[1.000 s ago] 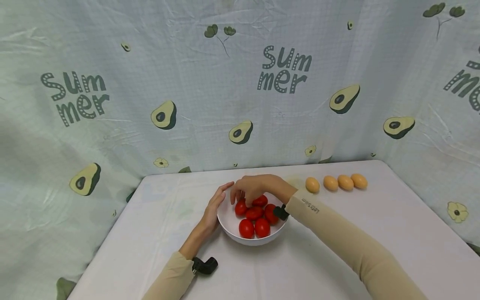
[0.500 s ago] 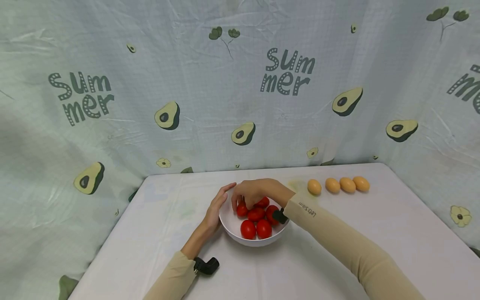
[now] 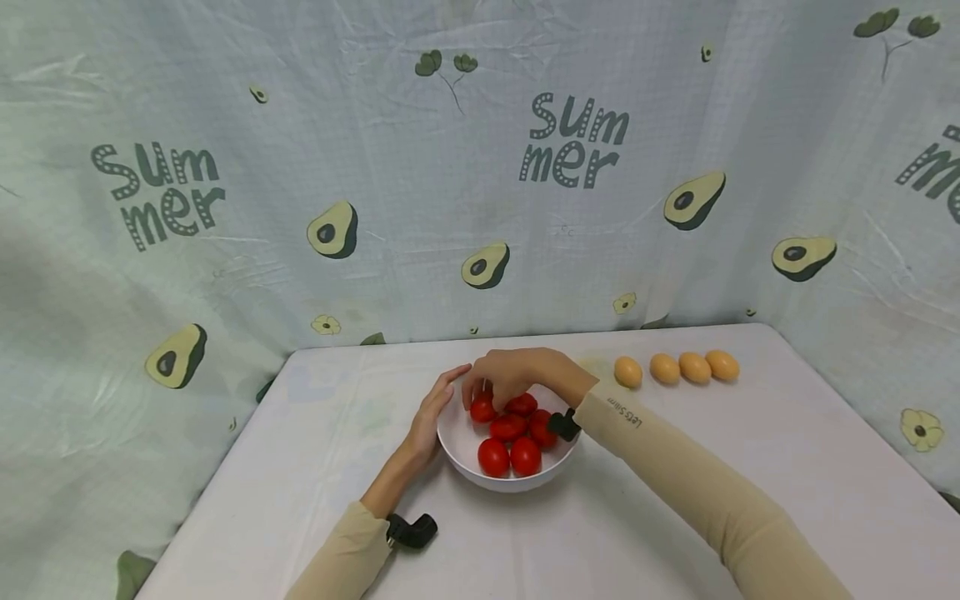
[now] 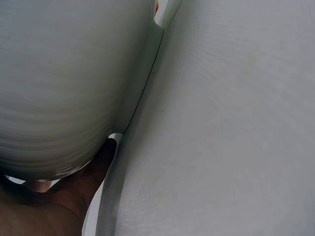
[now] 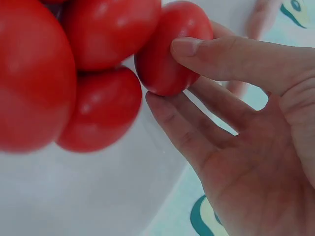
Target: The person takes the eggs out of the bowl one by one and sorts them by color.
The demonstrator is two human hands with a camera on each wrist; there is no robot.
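Note:
A white bowl [image 3: 480, 468] holding several red tomatoes [image 3: 510, 427] stands mid-table. My right hand [image 3: 484, 392] reaches in from the right and pinches the far-left tomato [image 3: 482, 409]. In the right wrist view, the thumb [image 5: 221, 59] lies on top of that tomato [image 5: 170, 34] and the fingers [image 5: 182, 128] sit under it, beside the other tomatoes [image 5: 103, 29]. My left hand [image 3: 433, 407] rests with straight fingers against the bowl's left outer wall. The left wrist view shows only that wall [image 4: 59, 83], the tablecloth [image 4: 221, 123] and part of the hand [image 4: 54, 206].
Several brown eggs [image 3: 664, 367] lie in a row at the table's far right. The white table [image 3: 750, 467] is walled on three sides by an avocado-print curtain [image 3: 480, 208]. A black wrist mount [image 3: 411, 531] sits on my left forearm.
My right hand's fingers have settled on the far-left tomato, which now sits slightly higher in the bowl. My left hand has stayed against the bowl.

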